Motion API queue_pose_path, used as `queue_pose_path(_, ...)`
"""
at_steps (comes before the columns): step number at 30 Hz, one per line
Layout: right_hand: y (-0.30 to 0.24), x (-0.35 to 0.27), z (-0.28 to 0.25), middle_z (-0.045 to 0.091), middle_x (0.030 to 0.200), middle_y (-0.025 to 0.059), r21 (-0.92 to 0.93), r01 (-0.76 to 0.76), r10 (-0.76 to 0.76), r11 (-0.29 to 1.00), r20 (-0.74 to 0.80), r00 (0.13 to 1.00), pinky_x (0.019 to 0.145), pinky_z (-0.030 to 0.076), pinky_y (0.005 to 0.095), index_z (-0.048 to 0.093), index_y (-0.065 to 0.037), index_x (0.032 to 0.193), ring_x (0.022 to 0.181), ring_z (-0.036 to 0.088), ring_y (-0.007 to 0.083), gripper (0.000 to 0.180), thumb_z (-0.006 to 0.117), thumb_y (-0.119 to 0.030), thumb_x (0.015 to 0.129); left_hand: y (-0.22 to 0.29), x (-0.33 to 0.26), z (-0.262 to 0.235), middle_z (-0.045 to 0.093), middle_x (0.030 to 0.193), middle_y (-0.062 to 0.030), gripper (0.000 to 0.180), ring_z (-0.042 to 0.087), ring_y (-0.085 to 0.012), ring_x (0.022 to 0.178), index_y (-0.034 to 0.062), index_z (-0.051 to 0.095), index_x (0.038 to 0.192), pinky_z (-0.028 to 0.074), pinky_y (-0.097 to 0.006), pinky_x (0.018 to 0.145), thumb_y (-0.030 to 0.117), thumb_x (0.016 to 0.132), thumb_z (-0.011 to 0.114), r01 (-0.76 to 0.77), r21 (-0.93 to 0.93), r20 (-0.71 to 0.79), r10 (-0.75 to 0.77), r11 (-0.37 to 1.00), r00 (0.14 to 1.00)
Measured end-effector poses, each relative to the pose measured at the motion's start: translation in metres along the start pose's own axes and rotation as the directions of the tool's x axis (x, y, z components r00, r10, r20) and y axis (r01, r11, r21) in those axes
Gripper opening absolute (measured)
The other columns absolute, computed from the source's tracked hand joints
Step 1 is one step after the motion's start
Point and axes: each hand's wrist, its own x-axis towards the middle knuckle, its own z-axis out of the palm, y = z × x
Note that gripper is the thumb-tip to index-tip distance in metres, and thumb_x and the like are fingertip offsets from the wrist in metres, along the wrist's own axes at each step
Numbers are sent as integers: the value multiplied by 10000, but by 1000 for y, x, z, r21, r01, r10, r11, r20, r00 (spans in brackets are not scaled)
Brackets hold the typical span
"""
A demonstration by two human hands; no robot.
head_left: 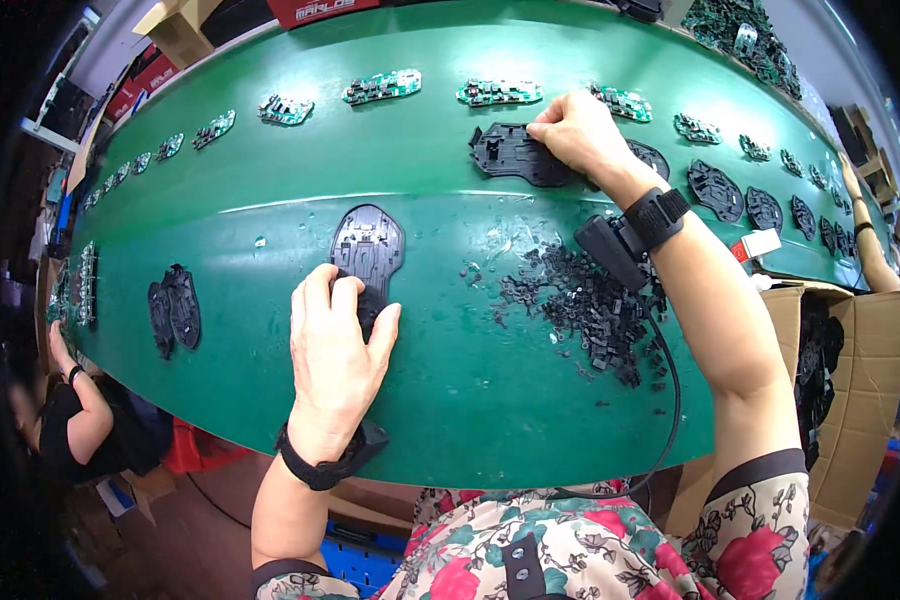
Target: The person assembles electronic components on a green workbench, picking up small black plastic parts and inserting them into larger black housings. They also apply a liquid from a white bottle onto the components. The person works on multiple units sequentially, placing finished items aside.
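Flat on the green table lies a black plastic mouse base point(370, 245), its ribbed inner side up. My left hand point(335, 345) is closed over its near end, fingers on one side and thumb on the other, hiding that part. Farther off and to the right, my right hand point(582, 135) pinches the edge of another black mouse base point(515, 155). A further black base point(650, 158) shows partly behind my right wrist. Between my arms, to the right, spreads a heap of small black plastic parts point(595, 315).
Green circuit boards point(382, 87) form a row along the far side. More black bases point(715, 190) line the right, and two lie at left point(175, 308). A cardboard box point(850, 400) stands at the right edge. Co-workers' arms point(90, 405) point(870, 235) reach in from both sides.
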Motion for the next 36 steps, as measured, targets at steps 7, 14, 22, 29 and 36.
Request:
queue_pose_path(7,4,9,5,706,817,156,-120,9,-13,993,-30,999,774,521,339,724,-31,868,785,682,239,220,723,-230,775,-24,28,-12,560,1169,-192,280,564,-371,1065,2,592,935,465,-409,921,79,705,733,-82,-168,137,106,982,985)
queue_pose_path(14,11,12,8,718,910,95,-167,49,-53,985,-22,998,831,511,412,743,-155,801,907,678,278,124,679,-250,753,-54,104,5,575,1171,-164,306,573,-335,1080,1,615,973,453,-375,952,62,686,698,-215,-249,158,259,944,953)
queue_pose_path(22,10,20,0,698,773,144,-127,24,-18,992,51,999,722,526,340,715,-15,831,735,675,229,233,736,-235,757,-55,162,27,575,1203,-126,321,549,-296,1138,41,634,1005,413,-366,1022,60,687,675,-283,-317,277,374,905,885)
queue_pose_path(29,7,11,3,706,837,175,-203,8,-24,979,-77,997,773,529,366,725,-35,837,811,688,287,201,707,-223,768,-49,151,38,541,1297,-136,330,512,-308,1221,57,636,1052,395,-389,1053,64,725,674,-315,-267,156,363,911,919)
queue_pose_path(36,4,-2,-14,704,843,176,-187,58,-76,981,-92,993,774,523,359,719,-18,890,819,683,277,216,670,-207,797,-3,89,22,627,895,-94,166,595,-249,923,46,686,871,467,-359,833,104,724,737,-158,-453,235,289,877,928)
